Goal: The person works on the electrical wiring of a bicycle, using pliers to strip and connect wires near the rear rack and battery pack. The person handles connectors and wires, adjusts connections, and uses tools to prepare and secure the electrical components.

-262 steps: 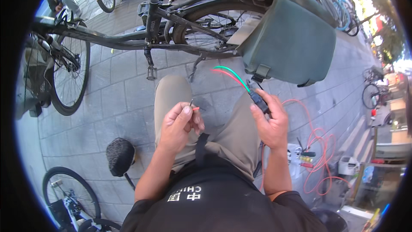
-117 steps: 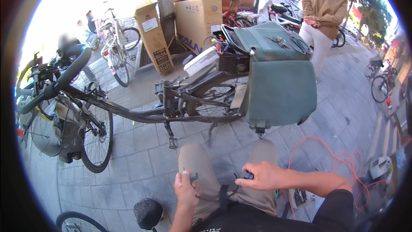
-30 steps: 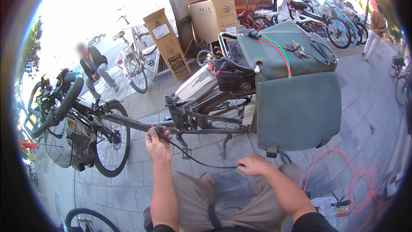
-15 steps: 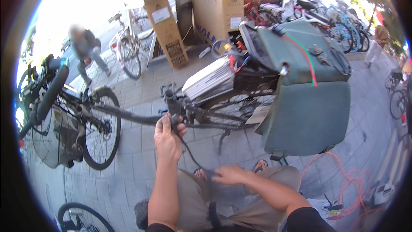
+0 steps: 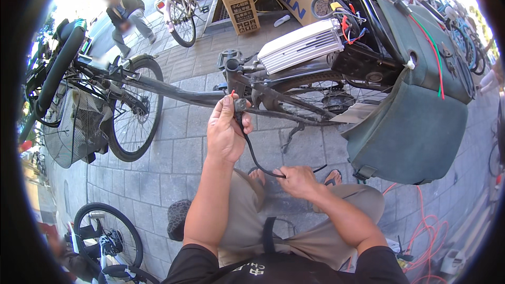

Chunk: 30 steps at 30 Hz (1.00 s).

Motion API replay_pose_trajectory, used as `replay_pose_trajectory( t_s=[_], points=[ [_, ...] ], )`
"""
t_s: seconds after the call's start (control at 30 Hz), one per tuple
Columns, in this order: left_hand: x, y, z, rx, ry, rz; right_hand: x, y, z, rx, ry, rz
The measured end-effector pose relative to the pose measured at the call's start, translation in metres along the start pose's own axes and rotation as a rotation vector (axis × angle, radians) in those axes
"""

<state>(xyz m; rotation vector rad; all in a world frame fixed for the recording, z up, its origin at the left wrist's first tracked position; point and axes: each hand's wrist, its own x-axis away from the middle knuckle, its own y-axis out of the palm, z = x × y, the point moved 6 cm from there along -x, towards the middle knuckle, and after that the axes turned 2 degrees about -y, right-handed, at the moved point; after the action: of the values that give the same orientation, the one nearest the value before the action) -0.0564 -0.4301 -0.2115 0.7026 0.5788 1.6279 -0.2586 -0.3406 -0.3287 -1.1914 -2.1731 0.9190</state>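
My left hand [image 5: 227, 135] is closed on a grey plug [image 5: 240, 106], with a short bit of red wire [image 5: 233, 93] poking up by the thumb. From the plug a black cable [image 5: 251, 152] droops in a curve to my right hand [image 5: 299, 181]. That hand is closed round the cable, and its loose end sticks out past the knuckles. Just beyond my left hand is the bare seat tube [image 5: 232, 68] of a bicycle without a saddle. Over the rear wheel rests a finned silver box [image 5: 301, 46] with coloured wires [image 5: 348, 26].
A green pannier bag [image 5: 410, 126] hangs over the bike's rear, red and green wires [image 5: 434, 55] lying on it. The front wheel [image 5: 138, 108] and basket [image 5: 78, 123] are at left. Cardboard boxes [image 5: 236, 2], a person [image 5: 126, 16] and an orange-red cord [image 5: 423, 231] surround the spot.
The view has shifted, so the bike sits higher and further right. My right hand, blurred beside the cable before, now grips it. The left hand keeps hold of the plug.
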Motion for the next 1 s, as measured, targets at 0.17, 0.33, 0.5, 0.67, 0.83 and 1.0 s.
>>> replay_pose_trajectory(
  t_s=[0.17, 0.33, 0.5, 0.67, 0.83, 1.0],
  points=[
    [0.001, -0.002, -0.001, 0.052, -0.039, -0.070, 0.005, -0.002, 0.002, -0.013, -0.034, 0.041],
    [0.004, 0.000, -0.002, 0.053, -0.041, -0.091, 0.006, 0.002, 0.006, 0.016, -0.035, 0.014],
    [0.009, 0.007, -0.001, 0.008, -0.046, -0.081, 0.008, 0.002, 0.006, 0.029, -0.037, -0.014],
    [0.010, 0.007, -0.001, 0.015, -0.055, -0.093, 0.009, 0.004, 0.008, 0.035, -0.046, -0.023],
    [0.010, 0.008, -0.002, 0.017, -0.062, -0.092, 0.009, 0.006, 0.010, 0.034, -0.066, -0.017],
    [0.011, 0.004, 0.000, 0.021, -0.068, -0.086, 0.008, 0.007, 0.006, 0.035, -0.063, -0.027]
  ],
)
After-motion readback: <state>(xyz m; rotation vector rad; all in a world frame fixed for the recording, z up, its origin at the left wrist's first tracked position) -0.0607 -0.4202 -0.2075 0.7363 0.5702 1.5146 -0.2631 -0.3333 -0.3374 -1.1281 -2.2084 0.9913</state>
